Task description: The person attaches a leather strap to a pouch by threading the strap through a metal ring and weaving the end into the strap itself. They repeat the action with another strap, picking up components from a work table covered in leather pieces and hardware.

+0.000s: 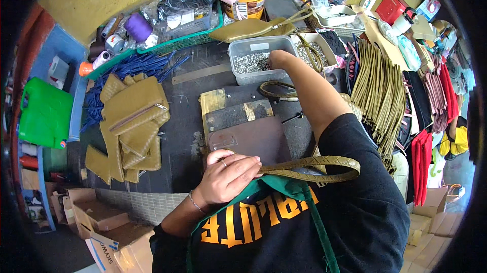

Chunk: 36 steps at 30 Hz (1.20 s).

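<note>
Close to my body, my left hand (228, 177) is closed round an olive-green woven strap (335, 161), which loops out to the right. Farther off, my right hand (278, 59) reaches into a clear plastic bin (248, 78) of small silvery metal pieces (252, 62). The fingers of that hand are out of sight, so what they hold does not show. A brown flat panel (253, 138) lies on the worktable (180, 131) just beyond my left hand. Right of the bin stands a white tub (329, 59) of similar metal bits, with olive straps across it.
Olive woven pouches (137, 105) are heaped on the left, near blue strips (96, 95). A metal ruler (200, 74) lies left of the bin. Many olive straps (378, 90) are bundled at right. Behind stand a green basket (177, 42) and a yellow bucket (248, 5). Cardboard boxes (101, 217) sit below left.
</note>
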Motion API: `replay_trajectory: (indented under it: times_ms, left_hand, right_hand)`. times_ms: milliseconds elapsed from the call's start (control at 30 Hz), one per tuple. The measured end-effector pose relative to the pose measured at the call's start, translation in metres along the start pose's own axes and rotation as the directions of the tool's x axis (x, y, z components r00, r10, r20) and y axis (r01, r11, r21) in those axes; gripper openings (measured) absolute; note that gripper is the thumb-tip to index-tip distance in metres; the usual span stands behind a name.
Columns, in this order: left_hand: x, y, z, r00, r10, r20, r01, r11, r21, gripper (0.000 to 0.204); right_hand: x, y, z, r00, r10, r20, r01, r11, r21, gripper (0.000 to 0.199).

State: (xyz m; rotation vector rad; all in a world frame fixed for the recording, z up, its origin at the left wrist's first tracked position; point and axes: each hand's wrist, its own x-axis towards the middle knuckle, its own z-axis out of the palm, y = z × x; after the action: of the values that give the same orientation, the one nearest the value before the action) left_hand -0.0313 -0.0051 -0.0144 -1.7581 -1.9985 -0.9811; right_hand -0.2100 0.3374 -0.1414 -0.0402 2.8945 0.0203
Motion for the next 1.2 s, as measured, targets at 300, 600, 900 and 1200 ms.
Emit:
replay_trajectory:
  times_ms: [300,600,900,1200]
  left_hand:
    - [0.002,-0.005,0.006,1.000,0.000,0.013,0.000,1.000,-0.003,0.021]
    - [0.001,-0.002,0.006,0.999,0.018,0.042,-0.020,0.999,0.031,0.020]
    - [0.013,0.002,0.007,0.993,0.023,0.120,-0.024,1.000,0.011,0.017]
    - [0.010,0.012,0.011,0.982,0.050,0.180,-0.051,0.999,0.003,0.014]
  right_hand:
    - [-0.016,-0.006,-0.014,0.987,0.114,-0.113,-0.095,0.983,0.156,0.021]
    - [-0.078,-0.028,-0.051,0.947,0.260,-0.189,0.238,-0.171,0.956,0.012]
    - [-0.272,-0.153,-0.036,0.939,0.072,-0.338,0.338,-0.383,0.859,0.006]
    - [-0.294,-0.171,-0.016,0.933,0.141,-0.332,0.360,-0.423,0.832,0.009]
